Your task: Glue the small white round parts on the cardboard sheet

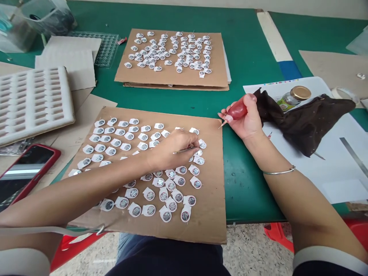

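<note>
My left hand (pixel 178 147) is closed in a pinch on a slim metal tool (pixel 184 150), perhaps tweezers; its tip is hidden near the discs. Beneath that hand lies a brown cardboard sheet (pixel 207 214) bearing many small round silver discs with white tabbed backings, such as one disc (pixel 197 183). At the sheet's upper right corner, my right hand (pixel 248 120) is wrapped round a red squeeze bulb (pixel 238 110) with a pale, thin nozzle pointing down and left. My left forearm covers part of the disc rows.
Behind stands a stacked cardboard sheet (pixel 172 78) with more discs. A white foam tray (pixel 34 103) and a red-cased phone (pixel 28 172) lie left. At right are a dark cloth (pixel 310 126), a glass jar (pixel 289 100), white paper (pixel 336 168) and a metal ruler (pixel 355 155).
</note>
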Demonstrator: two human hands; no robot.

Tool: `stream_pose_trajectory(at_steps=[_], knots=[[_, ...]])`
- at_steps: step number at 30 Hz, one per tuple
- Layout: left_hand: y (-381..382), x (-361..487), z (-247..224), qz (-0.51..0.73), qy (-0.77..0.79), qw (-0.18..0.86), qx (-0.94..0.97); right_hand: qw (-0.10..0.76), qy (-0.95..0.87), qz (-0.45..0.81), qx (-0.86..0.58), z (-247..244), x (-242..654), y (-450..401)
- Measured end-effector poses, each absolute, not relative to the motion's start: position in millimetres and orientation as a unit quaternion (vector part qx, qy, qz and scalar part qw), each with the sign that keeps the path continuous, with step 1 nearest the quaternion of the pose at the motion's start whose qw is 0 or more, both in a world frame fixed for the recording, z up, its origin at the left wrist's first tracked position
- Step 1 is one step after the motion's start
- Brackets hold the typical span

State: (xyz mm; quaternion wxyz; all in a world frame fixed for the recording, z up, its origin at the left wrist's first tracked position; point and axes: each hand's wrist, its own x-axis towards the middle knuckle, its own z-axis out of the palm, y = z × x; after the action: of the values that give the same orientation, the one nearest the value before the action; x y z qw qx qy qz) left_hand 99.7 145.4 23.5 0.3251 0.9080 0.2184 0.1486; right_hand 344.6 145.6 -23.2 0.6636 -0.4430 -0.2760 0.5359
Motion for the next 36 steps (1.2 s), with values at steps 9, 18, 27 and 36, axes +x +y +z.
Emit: stream_pose_trajectory(at_steps=[9,18,27,36], knots=[[136.5,101.2,17.3,0.134,0.090,0.202,0.966,0.653,-0.395,0.419,-0.492,5.2,315.4,128.1],[125.1,95.6,4.7,0.169,0.036,-0.013,0.985,0.571,-0.488,0.316,-0.580,9.9,272.6,98.5],[122.5,94.8,3.0,0.174,0.029,-0.037,0.984,0.535,-0.551,0.238,-0.594,6.2,274.1,98.1],[120.2,94.5,3.0,0.162,0.035,-0.042,0.985,0.511,-0.578,0.217,-0.598,6.5,274.5,98.8]])
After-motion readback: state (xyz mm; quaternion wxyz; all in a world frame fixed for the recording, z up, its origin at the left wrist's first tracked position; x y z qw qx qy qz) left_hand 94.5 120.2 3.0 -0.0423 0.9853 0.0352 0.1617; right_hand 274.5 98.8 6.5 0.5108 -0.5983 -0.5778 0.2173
